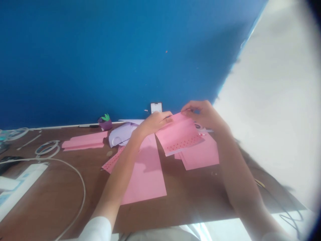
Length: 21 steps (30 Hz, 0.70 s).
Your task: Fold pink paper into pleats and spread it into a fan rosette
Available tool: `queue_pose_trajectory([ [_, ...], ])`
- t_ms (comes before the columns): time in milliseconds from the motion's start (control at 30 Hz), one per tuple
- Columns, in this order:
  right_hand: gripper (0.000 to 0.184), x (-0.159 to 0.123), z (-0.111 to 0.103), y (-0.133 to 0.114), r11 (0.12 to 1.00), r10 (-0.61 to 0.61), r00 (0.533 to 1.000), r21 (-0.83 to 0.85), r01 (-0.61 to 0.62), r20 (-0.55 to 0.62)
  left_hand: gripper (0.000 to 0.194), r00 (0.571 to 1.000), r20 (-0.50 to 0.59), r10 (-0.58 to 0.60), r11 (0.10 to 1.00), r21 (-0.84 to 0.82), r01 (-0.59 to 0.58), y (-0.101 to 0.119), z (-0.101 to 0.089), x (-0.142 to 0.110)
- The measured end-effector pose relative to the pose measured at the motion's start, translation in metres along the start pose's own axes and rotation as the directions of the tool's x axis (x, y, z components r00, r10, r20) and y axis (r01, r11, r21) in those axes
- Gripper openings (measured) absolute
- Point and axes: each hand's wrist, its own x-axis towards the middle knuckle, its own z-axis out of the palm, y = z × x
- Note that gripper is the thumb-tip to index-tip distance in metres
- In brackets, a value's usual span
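The blue wall (112, 60) meets the rear edge of the brown table (188, 201). Open tabletop lies between the white cable (84, 187) and the large pink sheet (147, 174), and in front of the right-hand pink sheets (203, 154). The large pink sheet, quantity one, has its near edge close to the table's front edge; the left forearm covers part of it. The right-hand pink sheets overlap; at least two, exact count unclear.

The held pink sheet (179, 132), quantity one, is centered between both hands, its dotted band along the near edge. The left hand (159, 120) pinches its upper left edge; the right hand (199, 110) pinches its upper right edge between thumb and fingers.

One power strip (22, 187) is cut off at the left. One folded pink piece (85, 140) lies left of the crumpled lilac paper (122, 134). One dotted pink piece (114, 160) is partly covered by the left forearm.

One phone (156, 107) stands upright near the wall, its base hidden by the left hand. One purple pot (105, 124) stands beside one dark pen (89, 126). A ring-shaped item (198, 126) behind the held pink sheet is mostly hidden; its type cannot be determined.
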Motion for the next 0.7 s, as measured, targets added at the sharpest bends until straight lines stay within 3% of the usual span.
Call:
queue_pose_trajectory([
  [233,0.017,0.001,0.004,-0.004,1.000,-0.001,0.999,0.004,0.001,0.048,0.032,0.999,0.028,0.042,0.994,0.098,-0.044,-0.003,0.005,0.004],
  [367,0.020,0.001,0.005,-0.002,1.000,-0.023,0.999,0.001,0.023,0.024,0.026,0.999,0.045,-0.017,0.997,0.079,0.014,-0.003,0.006,0.003],
  [700,0.027,0.003,0.007,0.005,0.995,-0.096,0.994,-0.006,0.096,-0.051,0.021,0.996,-0.050,-0.071,0.996,0.045,0.074,0.003,0.009,0.001],
])
